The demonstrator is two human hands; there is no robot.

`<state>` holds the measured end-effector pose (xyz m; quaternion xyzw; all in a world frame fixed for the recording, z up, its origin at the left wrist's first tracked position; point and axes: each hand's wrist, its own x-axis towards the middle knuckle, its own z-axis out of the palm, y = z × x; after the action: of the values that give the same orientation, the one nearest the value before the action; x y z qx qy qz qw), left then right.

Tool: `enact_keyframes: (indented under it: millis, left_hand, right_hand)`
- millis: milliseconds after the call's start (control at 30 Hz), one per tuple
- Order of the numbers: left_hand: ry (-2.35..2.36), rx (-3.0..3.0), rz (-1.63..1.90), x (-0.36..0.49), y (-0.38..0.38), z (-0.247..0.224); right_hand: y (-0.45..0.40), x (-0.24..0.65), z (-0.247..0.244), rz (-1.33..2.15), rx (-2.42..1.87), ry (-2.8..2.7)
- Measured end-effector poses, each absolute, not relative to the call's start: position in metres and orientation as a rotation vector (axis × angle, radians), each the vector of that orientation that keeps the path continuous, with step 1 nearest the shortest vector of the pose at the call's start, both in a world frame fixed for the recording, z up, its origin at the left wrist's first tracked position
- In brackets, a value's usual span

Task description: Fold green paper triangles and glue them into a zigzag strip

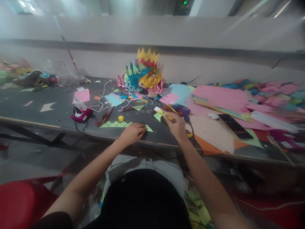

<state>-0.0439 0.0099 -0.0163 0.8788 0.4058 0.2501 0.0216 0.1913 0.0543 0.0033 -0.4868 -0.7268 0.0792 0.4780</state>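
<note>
A zigzag strip of light green paper [114, 124] lies along the front of the dark table. My left hand [133, 133] rests on its right part, fingers together and pressed down on the paper. In my right hand [175, 124] is a glue stick [160, 111], yellow and white, tilted with its white end toward the upper left. Just beyond the strip stands a small yellow cap [121, 118]. A light green paper piece [157, 117] lies under the glue stick.
Paper crowns [145, 74] are piled at the back. Red-handled scissors [104, 118] and a purple device [82, 114] with a cable lie at left. Coloured sheets [219, 97] and a phone [234, 126] are at right. The table's front edge [162, 144] is near my arms.
</note>
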Motion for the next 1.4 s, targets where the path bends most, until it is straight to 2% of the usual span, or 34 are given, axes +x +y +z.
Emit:
enact_keyframes:
  millis: [233,767,1167,1400]
  left_hand:
    - [1.241,2.798,0.751,-0.045,0.007,-0.013]
    - [1.255,2.818,0.703,-0.046,0.005,-0.011]
    - [1.287,2.811,0.67,-0.045,0.005,-0.01]
    - [1.294,2.813,0.66,-0.045,0.005,-0.009]
  right_hand:
    - [0.044,0.19,0.033,0.399,-1.237,-1.821]
    - [0.052,0.144,0.053,-0.11,-1.444,-2.579]
    - [0.049,0.12,0.058,-0.318,-1.496,-2.675]
    - [0.049,0.118,0.056,-0.273,-1.536,-2.628]
